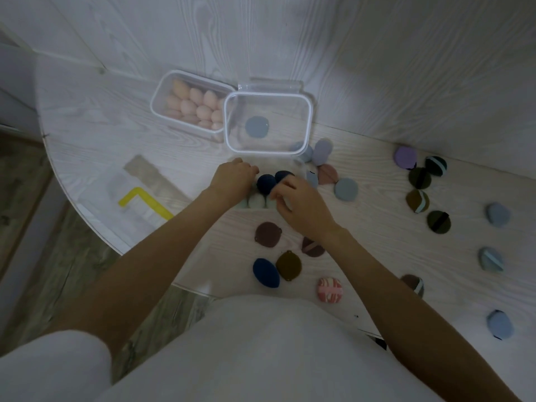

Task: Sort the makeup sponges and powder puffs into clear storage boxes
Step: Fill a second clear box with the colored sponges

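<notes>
Both arms stretched forward, our hands meet just in front of the open clear box (308,123): left hand (232,178) curled beside a navy sponge (266,182), its grip unclear, right hand (301,203) pinching near pale sponges (256,202) on the table (377,227)

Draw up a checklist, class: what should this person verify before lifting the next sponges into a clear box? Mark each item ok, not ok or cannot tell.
1. Right clear box is open with room: ok, it holds only one blue puff.
2. Left clear box has room: not ok, peach sponges nearly fill it.
3. Left hand has a firm hold on something: cannot tell, its fingers are hidden.
4. Right hand is at the cluster of dark blue sponges: ok.
5. Path to the right clear box is free: ok, nothing lies between.
6. Pale sponges are gathered: ok, in a row under the hands.
</notes>
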